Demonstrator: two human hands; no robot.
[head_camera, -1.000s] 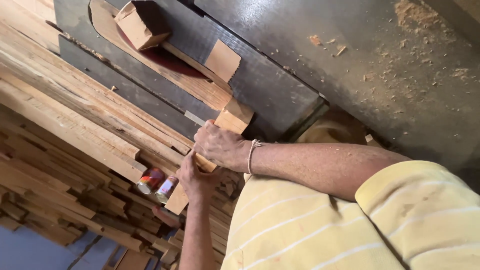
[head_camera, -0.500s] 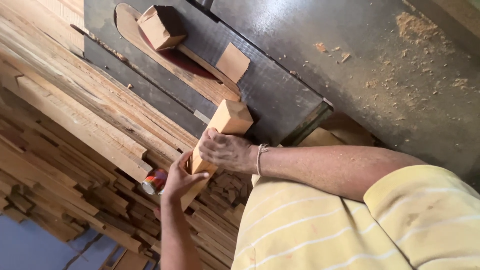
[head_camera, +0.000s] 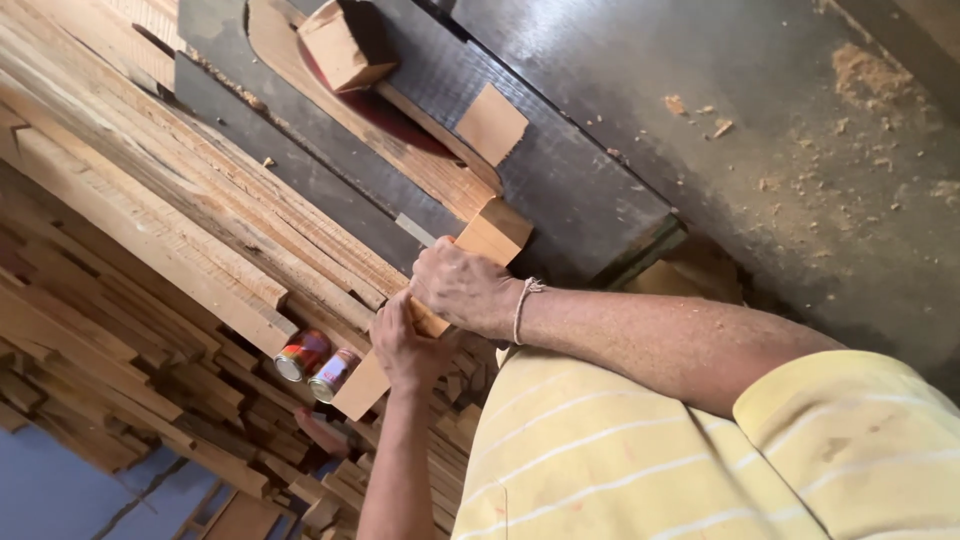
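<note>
Both my hands grip one long squared wooden block (head_camera: 492, 232) that slants from the dark saw table's edge down toward the plank pile. My right hand (head_camera: 462, 288), with a string band at the wrist, wraps over the block's upper part. Just below it, my left hand (head_camera: 405, 348) clasps the lower part, and the block's bottom end (head_camera: 358, 392) sticks out past it. The block's top end touches or nearly touches a long wooden strip (head_camera: 400, 150) lying on the table.
The dark saw table (head_camera: 600, 190) carries a small wood block (head_camera: 345, 45), a thin square offcut (head_camera: 490, 125) and a reddish patch (head_camera: 400, 112). Stacked planks (head_camera: 150, 230) fill the left. Two small tins (head_camera: 318, 364) lie among them. Sawdust litters the floor (head_camera: 860, 80).
More of the block's top end shows above my right hand than one second ago. Both hands keep their grip, and the view has shifted slightly.
</note>
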